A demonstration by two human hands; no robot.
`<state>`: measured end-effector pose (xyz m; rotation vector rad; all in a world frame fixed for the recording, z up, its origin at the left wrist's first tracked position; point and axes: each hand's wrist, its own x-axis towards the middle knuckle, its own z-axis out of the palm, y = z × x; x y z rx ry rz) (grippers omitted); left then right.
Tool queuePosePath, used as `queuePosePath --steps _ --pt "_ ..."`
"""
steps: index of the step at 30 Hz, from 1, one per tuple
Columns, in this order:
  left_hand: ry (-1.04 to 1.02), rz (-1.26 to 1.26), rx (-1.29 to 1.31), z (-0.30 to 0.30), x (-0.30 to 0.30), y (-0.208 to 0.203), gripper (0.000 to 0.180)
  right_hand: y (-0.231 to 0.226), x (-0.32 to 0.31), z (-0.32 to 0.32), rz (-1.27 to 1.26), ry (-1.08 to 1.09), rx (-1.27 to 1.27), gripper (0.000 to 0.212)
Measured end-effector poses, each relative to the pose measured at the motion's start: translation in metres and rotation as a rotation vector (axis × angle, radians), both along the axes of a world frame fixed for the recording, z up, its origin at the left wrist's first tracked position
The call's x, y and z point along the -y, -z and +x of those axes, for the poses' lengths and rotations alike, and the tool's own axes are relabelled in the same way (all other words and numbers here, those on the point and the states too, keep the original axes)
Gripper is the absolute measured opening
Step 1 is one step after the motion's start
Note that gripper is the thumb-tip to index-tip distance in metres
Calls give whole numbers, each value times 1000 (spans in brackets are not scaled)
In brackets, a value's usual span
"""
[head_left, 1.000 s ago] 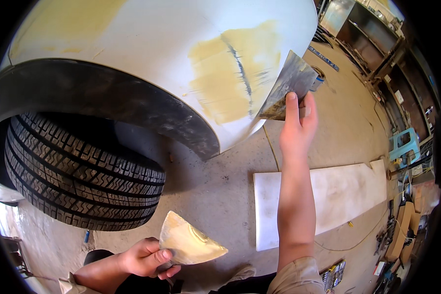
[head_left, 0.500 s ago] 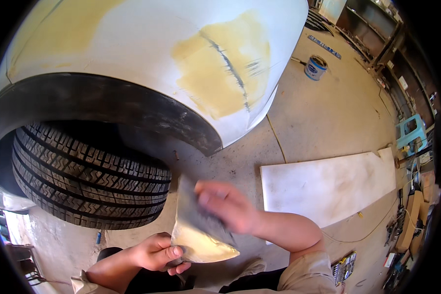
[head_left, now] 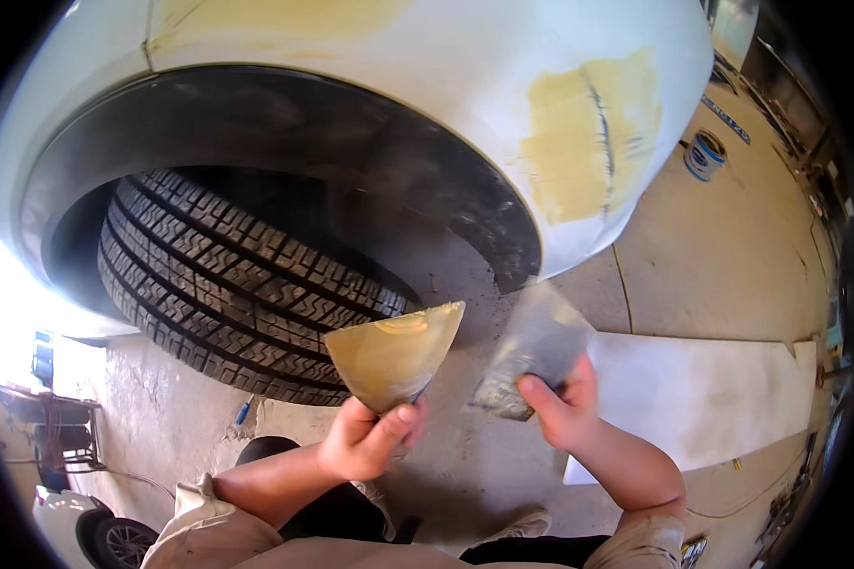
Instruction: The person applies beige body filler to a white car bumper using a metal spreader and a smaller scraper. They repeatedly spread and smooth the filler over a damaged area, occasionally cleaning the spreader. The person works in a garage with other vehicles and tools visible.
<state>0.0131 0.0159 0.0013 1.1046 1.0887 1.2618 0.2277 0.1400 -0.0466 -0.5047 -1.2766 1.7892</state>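
Note:
My left hand (head_left: 370, 441) grips a putty knife (head_left: 394, 356) upright by its lower end. Yellow filler coats its wide, fan-shaped blade, thickest along the top edge. Apart from it, to the right, my right hand (head_left: 565, 408) pinches a flat grey spreader (head_left: 539, 341) between thumb and fingers; motion smears its outline, and its lower edge looks crusted with residue. Beyond both hands stands a white car's bumper (head_left: 588, 256), bearing a yellow filler patch (head_left: 565, 142) with a dark, jagged scratch through it. Neither tool touches the car.
A tire (head_left: 247, 294) sits turned out under the black wheel arch (head_left: 285, 114) at left. A white panel (head_left: 702, 398) lies on the floor at right. Farther off stands a blue-labelled tin (head_left: 704, 156). Another white car (head_left: 71, 522) shows at lower left.
The spreader has come off the putty knife's blade and moved right with my right hand. The putty knife is now upright, its filler side showing. The view has shifted left.

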Motion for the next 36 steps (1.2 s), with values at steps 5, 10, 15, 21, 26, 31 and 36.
queuePosePath --steps 5,10,15,21,26,31,36 --pt "-117 -30 44 13 14 10 11 -41 -13 3 1003 241 268 36" --pt "-122 -30 -89 22 18 12 14 -47 -1 -23 1380 618 410 47" --pt "-39 -76 -71 18 21 7 16 -48 6 -32 1480 552 606 51" --pt "-43 -307 296 5 20 13 11 -55 -5 -11 1281 105 602 54" --pt "-172 -192 323 -11 27 -18 28 -41 -17 4 716 -167 147 40" --pt "-79 -125 284 -1 33 -18 31 -38 -32 3 365 221 -199 26" --pt "-33 -77 293 -15 35 1 37 -40 -54 -11 27 481 -545 28"
